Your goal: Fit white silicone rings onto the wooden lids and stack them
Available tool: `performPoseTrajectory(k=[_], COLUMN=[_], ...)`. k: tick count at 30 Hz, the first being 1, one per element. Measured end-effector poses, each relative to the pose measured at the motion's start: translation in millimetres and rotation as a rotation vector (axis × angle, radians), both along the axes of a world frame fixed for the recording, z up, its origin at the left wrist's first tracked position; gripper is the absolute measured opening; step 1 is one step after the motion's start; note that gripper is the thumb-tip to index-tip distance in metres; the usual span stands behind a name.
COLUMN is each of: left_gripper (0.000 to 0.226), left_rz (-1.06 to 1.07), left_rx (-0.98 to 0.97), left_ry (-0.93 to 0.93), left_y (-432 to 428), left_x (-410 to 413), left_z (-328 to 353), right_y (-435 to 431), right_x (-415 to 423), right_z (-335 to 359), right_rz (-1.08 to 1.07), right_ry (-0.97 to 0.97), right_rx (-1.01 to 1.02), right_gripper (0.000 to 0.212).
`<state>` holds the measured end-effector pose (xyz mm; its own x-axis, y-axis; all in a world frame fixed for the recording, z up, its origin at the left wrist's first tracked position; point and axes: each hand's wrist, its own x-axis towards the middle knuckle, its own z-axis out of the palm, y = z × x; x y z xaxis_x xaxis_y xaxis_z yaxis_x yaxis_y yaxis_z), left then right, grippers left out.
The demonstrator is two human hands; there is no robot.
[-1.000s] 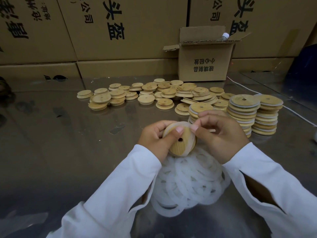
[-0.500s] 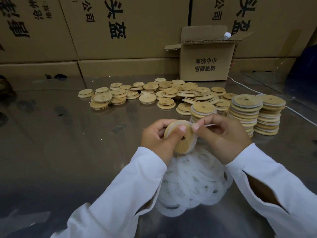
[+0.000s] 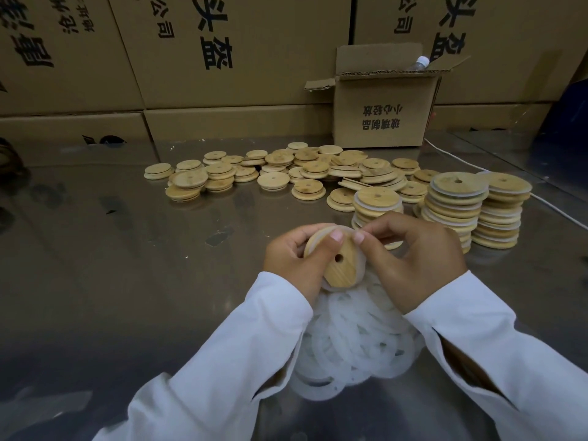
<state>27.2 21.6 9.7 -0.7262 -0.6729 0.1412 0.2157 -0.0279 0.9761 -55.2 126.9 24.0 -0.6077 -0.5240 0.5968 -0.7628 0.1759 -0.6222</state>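
My left hand [image 3: 291, 259] grips a round wooden lid [image 3: 339, 268] with a centre hole, tilted toward me, thumb on its face. My right hand [image 3: 413, 259] pinches the white silicone ring [image 3: 361, 264] at the lid's upper right rim. Below my hands lies a heap of loose white silicone rings [image 3: 353, 345]. Three stacks of ringed lids [image 3: 458, 205] stand to the right. Several bare wooden lids [image 3: 273, 175] are scattered further back on the metal table [image 3: 127, 249].
A small open cardboard box [image 3: 381, 113] with a bottle in it stands behind the lids. Large cartons [image 3: 222, 52] wall off the back. A white cable [image 3: 547, 202] runs along the right side of the table.
My hands have stayed together on the lid, and my right thumb has shifted slightly along the rim with the ring. The stacks and piles have not moved.
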Motion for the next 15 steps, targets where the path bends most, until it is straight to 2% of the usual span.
performPoseTrajectory(k=[10,15], left_gripper=[0.008,0.012], left_rz=[0.004,-0.024], left_rx=[-0.089,-0.047], left_ry=[-0.027,-0.007], left_y=[-4.4,-8.7], left_x=[-0.6,0.4], left_z=[6.4,8.7], right_y=[-0.3,-0.3], right_x=[-9.5,-8.1], right_z=[1.2,2.0], right_rz=[0.049,0.073], right_ry=[-0.172,-0.126], right_rx=[0.034,0.01], right_gripper=[0.023,0.02])
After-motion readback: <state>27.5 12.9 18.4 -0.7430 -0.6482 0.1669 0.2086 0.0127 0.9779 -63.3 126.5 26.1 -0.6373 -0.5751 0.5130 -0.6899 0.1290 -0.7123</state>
